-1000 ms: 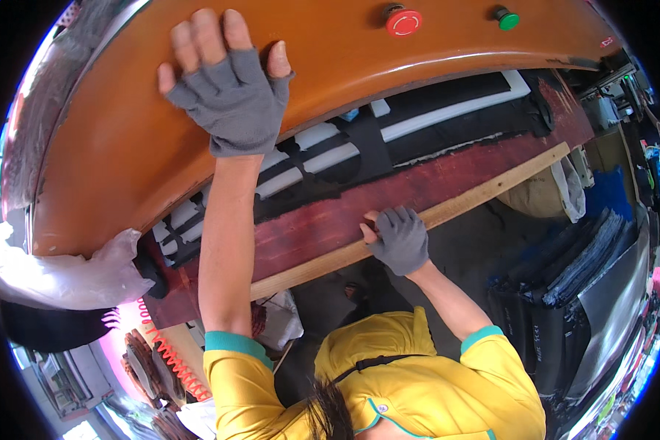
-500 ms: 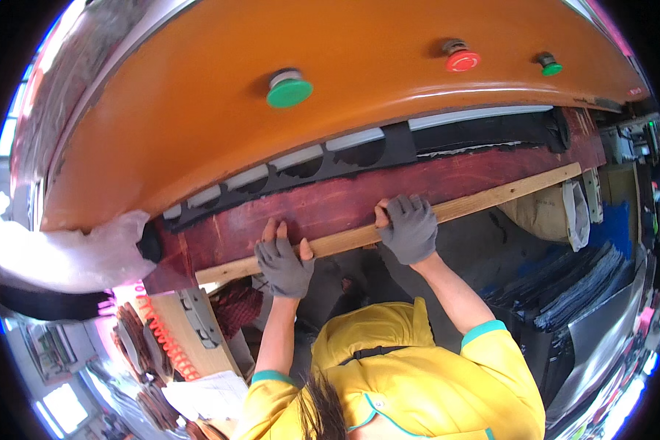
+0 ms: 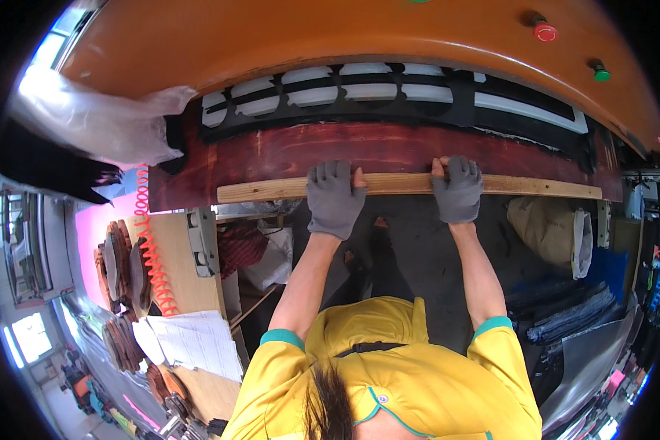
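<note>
A long wooden strip (image 3: 400,183) runs along the near edge of a dark red board (image 3: 271,155). My left hand (image 3: 335,199), in a grey fingertipless glove, is closed over the strip left of its middle, fingers curled over the top. My right hand (image 3: 459,191), gloved alike, grips the strip farther right. Both thumbs point inward; the undersides of my grips are hidden. Beyond the strip, a black sheet (image 3: 463,99) with rounded cutouts and a long slot lies on the board, white bars showing through. Its far side runs under an orange machine front (image 3: 308,33).
A red button (image 3: 545,31) and a green button (image 3: 601,74) stick out of the machine. Clear plastic (image 3: 110,121) hangs at left. A red coiled hose (image 3: 154,257) and papers (image 3: 191,339) are by a wooden table. At right are a beige sack (image 3: 546,227) and stacked black sheets (image 3: 568,312).
My left fingers, stretched over the board before, are now curled round the strip. The board and black sheet show farther out from the machine. My view has shifted and levelled.
</note>
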Demonstrator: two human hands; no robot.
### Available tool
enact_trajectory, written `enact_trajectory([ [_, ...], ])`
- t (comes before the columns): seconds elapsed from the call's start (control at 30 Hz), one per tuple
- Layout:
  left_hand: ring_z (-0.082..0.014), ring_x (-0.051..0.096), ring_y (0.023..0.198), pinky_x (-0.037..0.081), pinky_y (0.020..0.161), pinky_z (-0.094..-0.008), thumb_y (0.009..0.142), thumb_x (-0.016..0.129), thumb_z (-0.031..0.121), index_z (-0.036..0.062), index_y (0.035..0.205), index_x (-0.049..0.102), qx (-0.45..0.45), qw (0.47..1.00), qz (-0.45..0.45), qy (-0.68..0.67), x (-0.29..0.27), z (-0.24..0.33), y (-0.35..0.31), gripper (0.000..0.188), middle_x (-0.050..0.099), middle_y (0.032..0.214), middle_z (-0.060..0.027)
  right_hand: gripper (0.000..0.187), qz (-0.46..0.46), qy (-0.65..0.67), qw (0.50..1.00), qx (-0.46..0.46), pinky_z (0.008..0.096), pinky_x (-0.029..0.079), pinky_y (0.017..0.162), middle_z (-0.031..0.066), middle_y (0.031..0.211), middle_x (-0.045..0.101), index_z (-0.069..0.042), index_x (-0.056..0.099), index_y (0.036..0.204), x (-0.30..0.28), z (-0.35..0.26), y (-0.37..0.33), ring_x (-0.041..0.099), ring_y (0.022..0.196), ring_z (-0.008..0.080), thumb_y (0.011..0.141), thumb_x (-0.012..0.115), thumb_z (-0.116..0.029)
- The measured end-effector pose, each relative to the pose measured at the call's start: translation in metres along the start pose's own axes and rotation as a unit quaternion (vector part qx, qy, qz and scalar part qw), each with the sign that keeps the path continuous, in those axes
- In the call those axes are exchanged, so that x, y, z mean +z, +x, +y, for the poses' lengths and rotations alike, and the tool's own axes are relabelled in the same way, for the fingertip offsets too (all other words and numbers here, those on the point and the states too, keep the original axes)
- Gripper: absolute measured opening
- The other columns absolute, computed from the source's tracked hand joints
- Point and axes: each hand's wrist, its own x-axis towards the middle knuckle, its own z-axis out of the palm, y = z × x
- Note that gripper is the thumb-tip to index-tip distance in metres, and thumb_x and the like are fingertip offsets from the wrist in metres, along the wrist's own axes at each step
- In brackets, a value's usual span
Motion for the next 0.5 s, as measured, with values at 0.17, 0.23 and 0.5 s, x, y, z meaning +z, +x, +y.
enact_trajectory([
  [0.17,-0.0340,0.057,0.085,0.045,0.081,-0.0457,0.085,0.065,0.021,0.0047,0.094,0.058,0.015,0.999,0.006,-0.029,-0.015,0.009,-0.031,0.020,0.058,0.089,-0.0130,0.011,0.012,-0.008,1.000,-0.009,0.0448,0.047,0.069,0.0063,0.077,0.062,-0.010,0.061,0.082,-0.017,-0.006,-0.028,0.059,0.072,0.0309,0.081,0.071,-0.015],
  [0.23,-0.0342,0.056,0.085,0.044,0.083,-0.0455,0.084,0.066,0.021,0.0055,0.094,0.058,0.009,0.999,-0.013,-0.034,-0.022,0.014,-0.047,0.020,0.058,0.090,-0.0129,0.011,-0.012,-0.008,1.000,0.009,0.0441,0.047,0.069,0.0060,0.076,0.062,-0.010,0.062,0.083,-0.027,-0.010,-0.043,0.059,0.073,0.0302,0.081,0.071,-0.015],
  [0.5,-0.0354,0.056,0.089,0.044,0.086,-0.0480,0.082,0.068,0.025,0.0032,0.108,0.059,-0.011,0.995,-0.077,-0.064,-0.052,0.034,-0.109,0.035,0.058,0.096,-0.0149,0.041,-0.011,0.148,0.985,0.088,0.0370,0.049,0.077,0.0104,0.098,0.061,-0.005,0.061,0.115,-0.076,-0.014,-0.041,0.061,0.087,0.0251,0.080,0.078,-0.020],
])
